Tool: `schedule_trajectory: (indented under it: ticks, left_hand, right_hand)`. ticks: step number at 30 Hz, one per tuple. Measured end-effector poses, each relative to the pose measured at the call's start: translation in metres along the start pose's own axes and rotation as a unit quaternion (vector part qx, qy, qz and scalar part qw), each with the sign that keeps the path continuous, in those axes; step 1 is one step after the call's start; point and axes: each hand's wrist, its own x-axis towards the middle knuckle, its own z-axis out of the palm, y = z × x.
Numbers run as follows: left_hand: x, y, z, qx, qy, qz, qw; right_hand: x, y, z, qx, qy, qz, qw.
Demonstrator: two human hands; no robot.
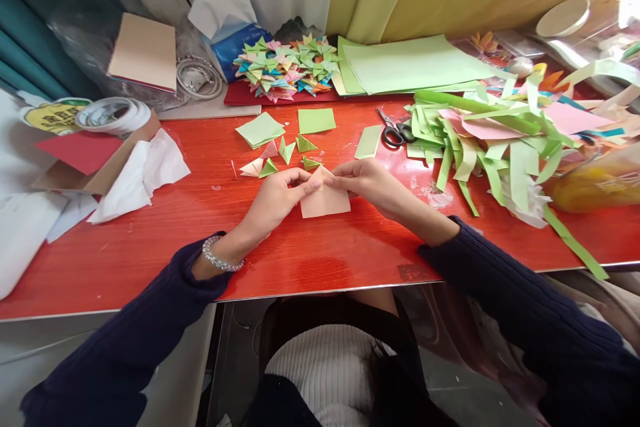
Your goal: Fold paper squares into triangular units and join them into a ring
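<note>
A peach sheet of paper with its top corners folded to a point is held between both hands, just above the red table. My left hand pinches its upper left edge, thumb on top. On the other side my right hand grips the upper right edge with thumb and fingers. Just beyond lie small folded paper pieces: green ones, a pink one and a peach one. A stack of pale green squares and a brighter green square lie farther back.
Black-handled scissors lie right of centre beside a pale green slip. Paper strips heap up at the right. Behind stand star-shaped origami clusters and large green sheets. A cardboard box with tape rolls sits left.
</note>
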Motion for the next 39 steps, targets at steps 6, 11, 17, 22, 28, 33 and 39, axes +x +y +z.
schedule_trajectory:
  ticks: [6,11,17,22,28,33,39]
  left_hand:
    - [-0.0002,-0.0045,0.0003,-0.001,0.021,-0.015,1.0]
    - [-0.0008,-0.0086,0.0012,0.012,0.04,-0.01,0.999]
    - [-0.0012,-0.0093,0.0003,0.046,0.051,0.012,0.998]
    - [-0.0006,-0.0088,0.0001,0.056,0.057,0.01,0.997]
    - [-0.0007,-0.0074,0.0001,0.073,0.047,0.015,0.996]
    - [-0.0006,-0.0035,0.0007,0.076,0.023,0.025,0.997]
    - [-0.0017,-0.001,0.0013,0.037,0.01,0.053,0.998]
  right_hand:
    - [0.0013,0.0004,0.0012,0.017,-0.029,0.012,0.999]
    - [-0.0012,-0.0026,0.0018,0.018,-0.034,0.016,0.999]
    - [-0.0045,-0.0053,0.0006,0.021,-0.034,0.019,0.999]
    - [-0.0046,-0.0065,0.0002,0.039,-0.042,0.029,0.998]
    - [-0.0042,-0.0078,0.0012,0.028,-0.042,0.055,0.997]
    - [-0.0026,-0.003,0.0041,0.006,-0.052,0.054,0.997]
    - [-0.0033,-0.004,0.0024,-0.032,-0.062,0.035,0.997]
